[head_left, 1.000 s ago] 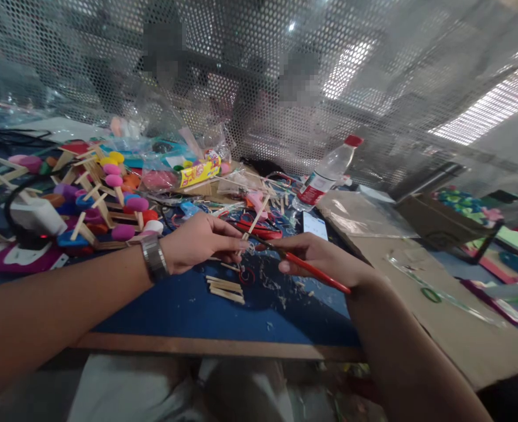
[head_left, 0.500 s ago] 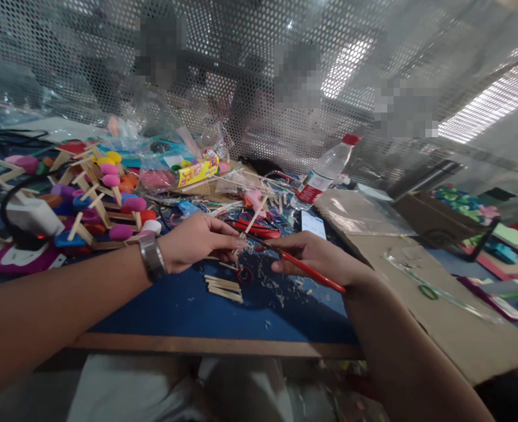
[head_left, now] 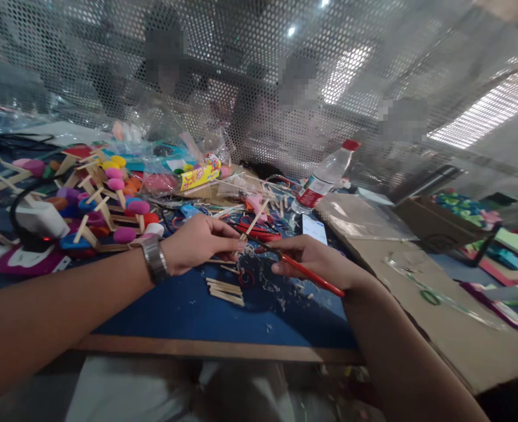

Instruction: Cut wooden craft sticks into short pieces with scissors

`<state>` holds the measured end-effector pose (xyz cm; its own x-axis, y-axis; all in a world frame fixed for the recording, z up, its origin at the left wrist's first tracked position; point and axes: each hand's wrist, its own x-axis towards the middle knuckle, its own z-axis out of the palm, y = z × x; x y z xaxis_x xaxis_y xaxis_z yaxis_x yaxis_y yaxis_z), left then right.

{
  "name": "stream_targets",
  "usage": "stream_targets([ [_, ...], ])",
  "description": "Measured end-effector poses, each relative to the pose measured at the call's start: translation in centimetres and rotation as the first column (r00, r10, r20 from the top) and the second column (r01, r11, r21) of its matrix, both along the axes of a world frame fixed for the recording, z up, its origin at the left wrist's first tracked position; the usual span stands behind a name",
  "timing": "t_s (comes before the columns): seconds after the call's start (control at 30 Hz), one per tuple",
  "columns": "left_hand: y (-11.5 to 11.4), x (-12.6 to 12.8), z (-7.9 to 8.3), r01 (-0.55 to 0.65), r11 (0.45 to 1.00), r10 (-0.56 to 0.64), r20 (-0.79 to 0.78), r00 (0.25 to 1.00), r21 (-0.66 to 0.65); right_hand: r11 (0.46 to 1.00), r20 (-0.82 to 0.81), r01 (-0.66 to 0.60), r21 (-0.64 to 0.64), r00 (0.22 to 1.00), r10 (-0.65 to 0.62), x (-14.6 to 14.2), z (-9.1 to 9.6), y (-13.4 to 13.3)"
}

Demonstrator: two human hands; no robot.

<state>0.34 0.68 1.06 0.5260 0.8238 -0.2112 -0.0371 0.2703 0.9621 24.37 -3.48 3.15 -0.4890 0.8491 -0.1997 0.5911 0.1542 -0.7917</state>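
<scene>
My left hand [head_left: 201,245], with a metal watch [head_left: 155,259] on its wrist, pinches a thin wooden stick [head_left: 257,218] that slants up and away from the fingertips. My right hand [head_left: 309,258] is closed around what look like red-handled pliers [head_left: 314,275]. Their dark, narrow metal end reaches the stick close to my left fingertips; whether the jaws grip it is too small to tell. Below my hands, several short cut sticks [head_left: 224,292] lie side by side on the blue tabletop [head_left: 171,316]. Pale shavings [head_left: 280,302] are scattered to the right of them.
Coloured foam pieces with sticks [head_left: 109,205] crowd the left, beside a white plug [head_left: 43,223]. Behind stand a water bottle [head_left: 322,181] and a phone [head_left: 314,228]. A cardboard sheet [head_left: 452,346] covers the right. A perforated metal panel [head_left: 241,88] closes off the back.
The camera view has shifted slightly, so the scene sits a little lower and the left side further right. Both hands keep nearly the same pose on the stick and pliers.
</scene>
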Motion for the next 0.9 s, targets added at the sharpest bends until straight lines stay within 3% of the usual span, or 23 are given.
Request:
stream_targets([
  [0.53, -0.2, 0.1, -0.1, 0.047, 0.998, -0.047, -0.017, 0.999, 0.036, 0.991, 0.033, -0.104, 0.085, 0.994, 0.101, -0.7, 0.1, -0.5],
  [0.9, -0.2, 0.1, 0.2, 0.071, 0.995, -0.070, 0.019, 0.997, -0.066, 0.990, 0.008, -0.095, 0.105, 0.996, 0.094, -1.1, -0.1, -0.7],
])
